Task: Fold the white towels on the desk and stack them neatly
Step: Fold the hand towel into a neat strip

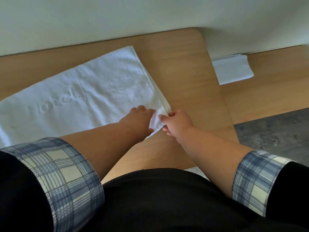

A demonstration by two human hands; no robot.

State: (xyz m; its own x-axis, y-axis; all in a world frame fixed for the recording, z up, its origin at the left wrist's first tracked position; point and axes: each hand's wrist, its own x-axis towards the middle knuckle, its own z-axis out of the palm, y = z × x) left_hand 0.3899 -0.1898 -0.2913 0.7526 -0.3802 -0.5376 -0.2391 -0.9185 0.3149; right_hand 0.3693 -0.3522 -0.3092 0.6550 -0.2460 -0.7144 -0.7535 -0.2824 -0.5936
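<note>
A large white towel (80, 92) with raised lettering lies spread across the wooden desk (184, 72), folded so that its right edge shows two layers. My left hand (139, 120) lies on the towel's near right corner, fingers curled over the cloth. My right hand (177, 122) pinches that same corner from the right side, thumb and fingers on the layered edge. Both hands almost meet at the corner.
A small folded white cloth (232, 69) lies on a lower wooden surface (267, 84) to the right of the desk. A pale wall runs behind the desk. Grey floor (275, 131) shows at right. My dark clothing and plaid cuffs fill the bottom.
</note>
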